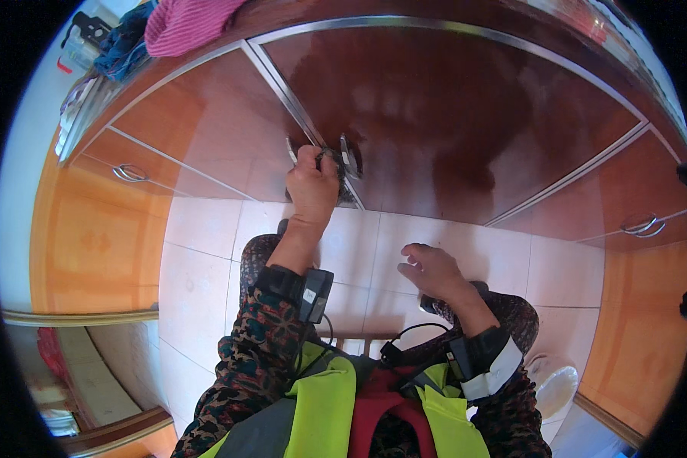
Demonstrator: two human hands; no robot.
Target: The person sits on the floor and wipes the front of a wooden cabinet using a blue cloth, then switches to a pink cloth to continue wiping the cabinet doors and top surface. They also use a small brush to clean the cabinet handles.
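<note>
My left hand (313, 183) is closed round a dark, mottled cloth (346, 197), pressed against the reddish-brown cabinet where its two doors meet. Most of the cloth is hidden behind my fingers. A metal handle (350, 156) on the right door (450, 114) stands just right of my knuckles; the left door's handle (291, 150) is close on the other side. My right hand (435, 272) hovers over the tiled floor with its fingers loosely bent and the thumb apart, holding nothing.
A pink knitted cloth (187, 27) and dark blue fabric (124, 44) lie on the cabinet top. Drawers with metal handles flank the doors. A whitish round container (553, 389) stands on the floor at lower right. Wooden panels (99, 237) border the left side.
</note>
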